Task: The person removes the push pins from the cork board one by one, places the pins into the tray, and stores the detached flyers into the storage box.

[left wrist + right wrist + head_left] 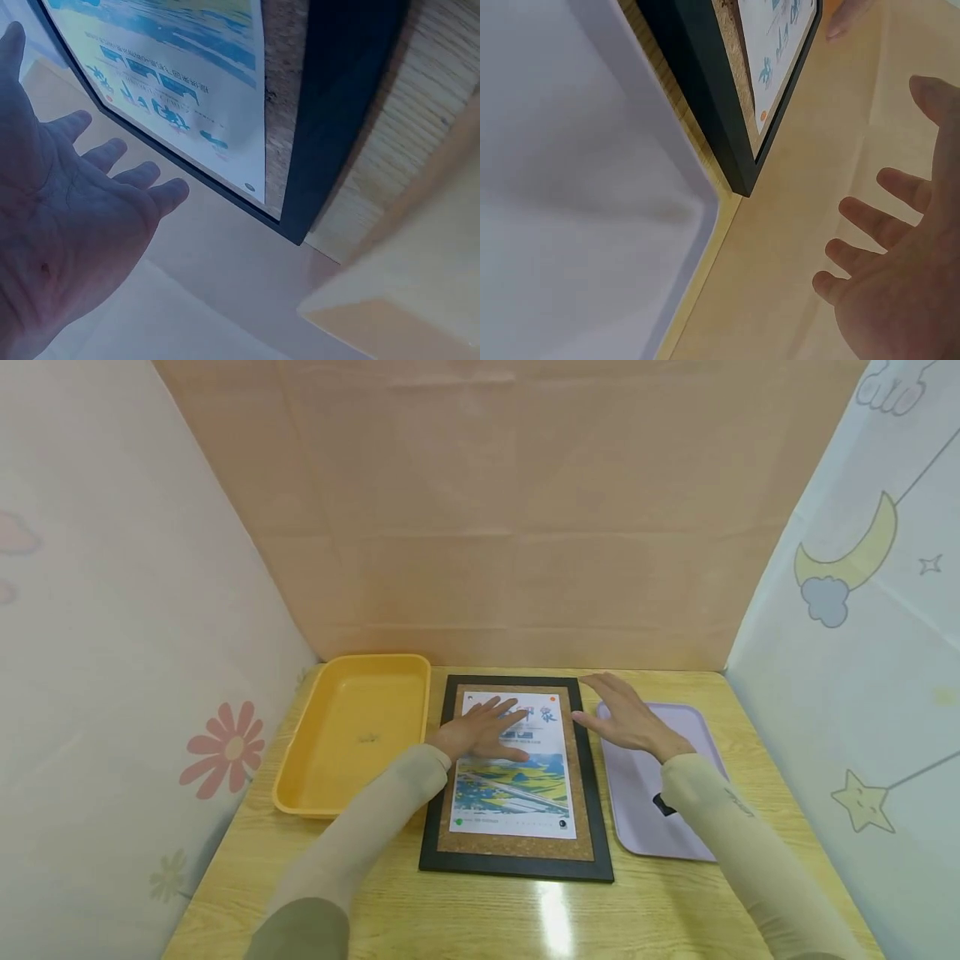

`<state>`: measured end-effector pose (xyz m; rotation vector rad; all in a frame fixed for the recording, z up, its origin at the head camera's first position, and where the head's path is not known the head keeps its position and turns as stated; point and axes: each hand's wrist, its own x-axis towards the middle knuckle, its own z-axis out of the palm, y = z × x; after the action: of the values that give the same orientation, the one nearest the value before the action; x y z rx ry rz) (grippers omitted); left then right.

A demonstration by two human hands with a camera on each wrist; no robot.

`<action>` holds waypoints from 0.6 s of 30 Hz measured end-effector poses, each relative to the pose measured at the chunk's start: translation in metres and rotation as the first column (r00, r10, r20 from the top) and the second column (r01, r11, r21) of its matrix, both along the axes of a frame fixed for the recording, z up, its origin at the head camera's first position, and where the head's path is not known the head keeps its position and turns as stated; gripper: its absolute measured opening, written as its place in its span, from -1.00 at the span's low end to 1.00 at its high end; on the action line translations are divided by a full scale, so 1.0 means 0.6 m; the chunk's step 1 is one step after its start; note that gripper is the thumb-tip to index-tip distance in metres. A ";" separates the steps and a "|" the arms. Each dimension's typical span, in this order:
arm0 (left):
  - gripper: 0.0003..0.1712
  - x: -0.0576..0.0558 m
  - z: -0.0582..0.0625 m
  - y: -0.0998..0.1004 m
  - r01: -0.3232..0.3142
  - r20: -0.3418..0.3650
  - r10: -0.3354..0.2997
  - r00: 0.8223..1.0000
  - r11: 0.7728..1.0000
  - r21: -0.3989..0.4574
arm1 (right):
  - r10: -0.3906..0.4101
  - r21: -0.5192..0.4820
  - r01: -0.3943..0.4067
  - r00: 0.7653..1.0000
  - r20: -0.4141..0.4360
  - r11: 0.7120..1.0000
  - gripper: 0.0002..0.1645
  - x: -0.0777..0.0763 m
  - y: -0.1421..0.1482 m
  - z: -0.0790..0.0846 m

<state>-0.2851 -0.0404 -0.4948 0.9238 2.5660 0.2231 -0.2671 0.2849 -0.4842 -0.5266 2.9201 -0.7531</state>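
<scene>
A cork board [517,853] in a black frame lies on the table, bearing a white poster [543,739] with blue characters and a painted landscape. Pins mark its corners: an orange pin [552,699] at top right, a green pin [459,822] at bottom left, a black pin [562,824] at bottom right and a small dark one at top left. Spread above the poster, my left hand [483,731] hides part of its title and holds nothing. My right hand [628,718], also bare with fingers extended, hovers between the frame's right edge and the lilac tray.
To the left stands a yellow tray [300,768] with a few small dark bits in it. The lilac tray [637,827] on the right bears a black item [663,805], partly covered by my sleeve. A beige backdrop [510,568] rises behind the table, with patterned cloth at both sides.
</scene>
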 end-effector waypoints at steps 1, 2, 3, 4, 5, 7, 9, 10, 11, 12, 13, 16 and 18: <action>0.17 -0.001 0.000 0.003 -0.002 0.003 0.002 1.000 1.000 -0.007 | -0.002 -0.002 0.002 1.000 0.011 1.000 0.02 -0.002 -0.001 0.000; 0.18 -0.003 0.000 0.006 -0.001 0.007 0.001 1.000 1.000 -0.010 | -0.004 -0.003 0.004 1.000 0.020 1.000 0.01 -0.003 -0.002 -0.001; 0.18 -0.004 0.000 0.008 -0.004 0.010 0.004 1.000 1.000 -0.015 | -0.006 -0.005 0.006 1.000 0.028 1.000 0.01 -0.005 -0.002 -0.003; 0.19 -0.006 -0.001 0.011 -0.006 0.013 0.007 1.000 1.000 -0.021 | -0.011 -0.009 0.012 0.999 0.036 1.000 0.02 -0.007 -0.002 -0.005; 0.19 -0.008 -0.003 0.014 -0.009 0.015 0.010 1.000 1.000 -0.027 | -0.014 -0.014 0.015 0.999 0.045 1.000 0.02 -0.008 -0.002 -0.006; 0.21 -0.014 -0.008 0.018 -0.021 0.019 0.022 1.000 0.999 -0.030 | -0.017 -0.028 0.018 0.998 0.057 0.999 0.03 -0.011 -0.003 -0.008; 0.23 -0.020 -0.013 0.020 -0.042 0.024 0.043 0.999 0.999 -0.029 | -0.015 -0.036 0.018 0.998 0.064 0.999 0.05 -0.013 -0.005 -0.010; 0.24 -0.024 -0.015 0.020 -0.054 0.024 0.055 0.998 0.998 -0.028 | -0.018 -0.041 0.021 0.997 0.069 0.999 0.05 -0.014 -0.006 -0.011; 0.24 -0.027 -0.017 0.020 -0.070 0.025 0.070 0.997 0.997 -0.022 | -0.019 -0.043 0.023 0.997 0.074 0.999 0.06 -0.016 -0.007 -0.012; 0.25 -0.031 -0.019 0.019 -0.081 0.021 0.081 0.996 0.997 -0.017 | -0.019 -0.045 0.023 0.997 0.078 0.999 0.07 -0.017 -0.007 -0.013; 0.26 -0.034 -0.021 0.018 -0.096 0.017 0.096 0.995 0.995 -0.019 | -0.020 -0.048 0.024 0.996 0.082 0.999 0.06 -0.018 -0.008 -0.014; 0.26 -0.044 -0.024 0.014 -0.133 0.009 0.134 0.991 0.991 -0.016 | -0.025 -0.058 0.031 0.995 0.095 0.998 0.02 -0.024 -0.009 -0.020; 0.27 -0.050 -0.027 0.011 -0.151 0.013 0.151 0.988 0.988 -0.023 | -0.021 -0.066 0.028 0.995 0.101 0.997 -0.02 -0.028 -0.010 -0.026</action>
<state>-0.3149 -0.0336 -0.5113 0.7177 2.6217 0.2430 -0.2836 0.2790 -0.4997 -0.4461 2.8223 -0.8578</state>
